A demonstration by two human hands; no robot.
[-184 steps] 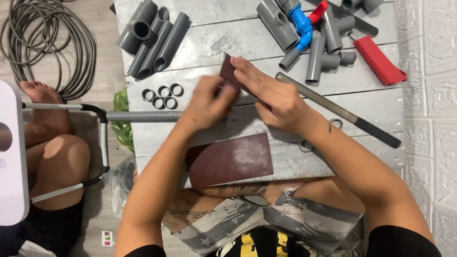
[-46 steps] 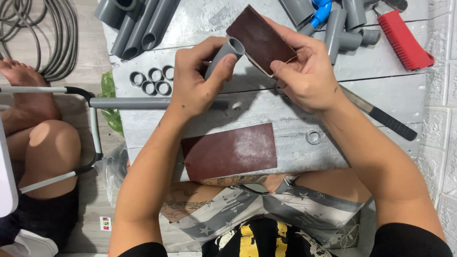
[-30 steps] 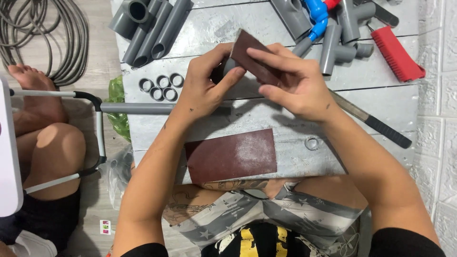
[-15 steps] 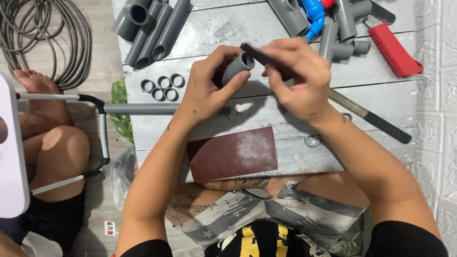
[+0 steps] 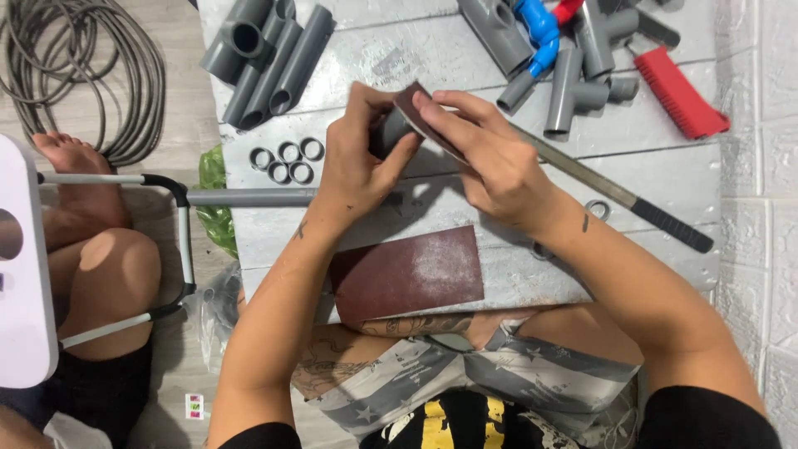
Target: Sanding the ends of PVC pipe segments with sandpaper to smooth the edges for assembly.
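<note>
Half a second back the short grey pipe piece showed its open mouth clearly between the hands; now the left hand (image 5: 362,162) has closed further round it and the right hand (image 5: 490,162) has laid the small sandpaper strip (image 5: 420,112) flatter over its upper end, so only a dark sliver of the pipe piece (image 5: 389,133) shows. From the head view, its long axis seems to run slantwise, lower end toward the near left corner of the table (image 5: 648,179) and covered end toward the far right corner, though most of it is hidden by fingers. Left fingers are curled tight around the pipe piece, thumb across its side; right fingers are stretched nearly straight, pressing the strip down onto it with the thumb tucked beneath. Both hands hover above the middle of the table, nearer the far edge than the near one. A larger sheet of reddish-brown sandpaper (image 5: 407,274) lies flat by the near edge, in the same place as before. A long flat file with a black handle (image 5: 619,195) lies slantwise under the right wrist, pointing to the right edge. Five small grey rings (image 5: 287,160) sit by the left edge, grey pipes (image 5: 266,54) at the far left corner, and grey fittings (image 5: 573,79) with a red tool (image 5: 680,91) at the far right.
</note>
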